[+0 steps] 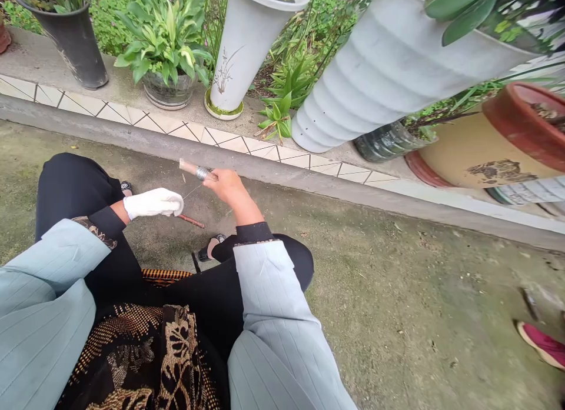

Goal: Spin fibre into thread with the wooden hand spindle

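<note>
My left hand point(154, 203), in a white glove, is closed in front of my knees. A thin wire point(193, 192) runs taut from its fingertips to a pale stick point(189, 166) with silvery wire point(203, 173) wound round it. My bare right hand point(226, 185) is wrapped round the near end of that stick, which points up and to the left. Just below the glove a thin reddish-brown stick point(192, 221) shows; I cannot tell whether the glove holds it or it lies on the ground.
A low tiled ledge point(176, 127) runs across ahead, carrying a dark pot point(82, 42), a leafy plant point(170, 39), a white planter point(242, 51), a tall ribbed planter point(375, 69) and a tan-and-red pot point(498, 145). Another person's red shoe point(542, 342) is at the right edge.
</note>
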The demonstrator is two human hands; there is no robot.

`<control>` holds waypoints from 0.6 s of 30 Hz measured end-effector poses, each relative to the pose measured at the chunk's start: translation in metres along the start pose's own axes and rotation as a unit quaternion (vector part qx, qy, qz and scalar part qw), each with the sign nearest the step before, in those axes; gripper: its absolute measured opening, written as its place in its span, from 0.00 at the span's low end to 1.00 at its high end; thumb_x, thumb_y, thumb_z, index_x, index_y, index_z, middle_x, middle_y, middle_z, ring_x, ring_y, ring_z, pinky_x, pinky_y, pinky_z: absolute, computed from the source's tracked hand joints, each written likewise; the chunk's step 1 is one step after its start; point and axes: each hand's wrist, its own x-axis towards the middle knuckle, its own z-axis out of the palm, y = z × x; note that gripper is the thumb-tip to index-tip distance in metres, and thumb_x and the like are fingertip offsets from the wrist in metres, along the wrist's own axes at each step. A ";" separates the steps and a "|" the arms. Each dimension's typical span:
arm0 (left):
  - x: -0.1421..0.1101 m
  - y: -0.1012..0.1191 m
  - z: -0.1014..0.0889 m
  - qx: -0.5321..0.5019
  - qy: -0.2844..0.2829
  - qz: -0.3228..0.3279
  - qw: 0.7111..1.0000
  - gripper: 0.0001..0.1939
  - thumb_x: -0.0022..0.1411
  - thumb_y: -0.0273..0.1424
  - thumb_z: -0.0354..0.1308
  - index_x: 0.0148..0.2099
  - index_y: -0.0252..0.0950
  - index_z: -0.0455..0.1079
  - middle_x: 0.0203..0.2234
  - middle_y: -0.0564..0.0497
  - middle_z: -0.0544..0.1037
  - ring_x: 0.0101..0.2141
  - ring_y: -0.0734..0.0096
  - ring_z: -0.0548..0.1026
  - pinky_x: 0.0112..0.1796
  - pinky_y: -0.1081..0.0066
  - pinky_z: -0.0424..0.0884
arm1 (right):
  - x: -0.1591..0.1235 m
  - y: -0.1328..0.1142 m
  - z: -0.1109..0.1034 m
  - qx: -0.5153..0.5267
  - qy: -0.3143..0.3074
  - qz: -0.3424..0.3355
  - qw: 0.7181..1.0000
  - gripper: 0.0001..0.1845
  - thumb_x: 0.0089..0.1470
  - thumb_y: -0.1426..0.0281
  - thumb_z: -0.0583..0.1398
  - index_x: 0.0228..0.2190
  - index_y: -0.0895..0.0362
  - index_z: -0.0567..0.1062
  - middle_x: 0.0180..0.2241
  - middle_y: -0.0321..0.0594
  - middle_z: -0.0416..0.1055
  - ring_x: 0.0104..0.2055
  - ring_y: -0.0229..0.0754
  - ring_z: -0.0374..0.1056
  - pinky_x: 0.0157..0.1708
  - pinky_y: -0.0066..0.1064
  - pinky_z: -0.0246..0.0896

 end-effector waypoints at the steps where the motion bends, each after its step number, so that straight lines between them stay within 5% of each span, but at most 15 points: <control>1: 0.000 0.000 0.000 0.008 -0.005 0.002 1.000 0.19 0.63 0.43 0.55 0.34 0.30 0.71 0.26 0.49 0.72 0.25 0.77 0.66 0.27 0.77 0.63 | 0.001 -0.002 0.003 -0.035 -0.014 -0.004 0.999 0.17 0.53 0.60 0.61 0.40 0.58 0.77 0.38 0.47 0.76 0.40 0.46 0.70 0.36 0.30 0.58; 5: -0.002 0.004 0.000 0.056 0.004 0.010 0.998 0.19 0.64 0.42 0.53 0.34 0.30 0.70 0.25 0.50 0.71 0.25 0.77 0.65 0.27 0.77 0.62 | 0.001 -0.013 0.014 -0.142 -0.138 -0.037 0.979 0.18 0.53 0.61 0.61 0.41 0.60 0.78 0.43 0.54 0.76 0.43 0.50 0.71 0.36 0.32 0.59; 9: -0.005 0.014 -0.002 0.133 0.058 0.010 0.989 0.18 0.64 0.41 0.51 0.33 0.30 0.70 0.24 0.51 0.71 0.23 0.78 0.63 0.26 0.77 0.61 | -0.005 -0.023 0.023 -0.146 -0.297 -0.061 0.942 0.14 0.53 0.65 0.60 0.37 0.62 0.79 0.33 0.51 0.77 0.35 0.46 0.73 0.32 0.31 0.58; 15: -0.001 0.008 -0.012 0.139 0.082 0.012 0.987 0.17 0.63 0.41 0.53 0.35 0.30 0.71 0.24 0.52 0.72 0.24 0.78 0.65 0.26 0.79 0.62 | -0.014 -0.020 0.027 0.049 -0.480 -0.132 0.866 0.10 0.50 0.67 0.62 0.34 0.59 0.77 0.23 0.36 0.70 0.24 0.36 0.65 0.26 0.27 0.58; 18: 0.005 -0.005 -0.016 0.086 0.093 0.007 0.992 0.18 0.62 0.43 0.53 0.35 0.30 0.70 0.23 0.51 0.72 0.22 0.78 0.65 0.24 0.78 0.62 | -0.019 -0.017 0.010 0.170 -0.475 -0.199 0.840 0.11 0.49 0.65 0.63 0.33 0.59 0.75 0.24 0.33 0.69 0.23 0.33 0.63 0.26 0.26 0.59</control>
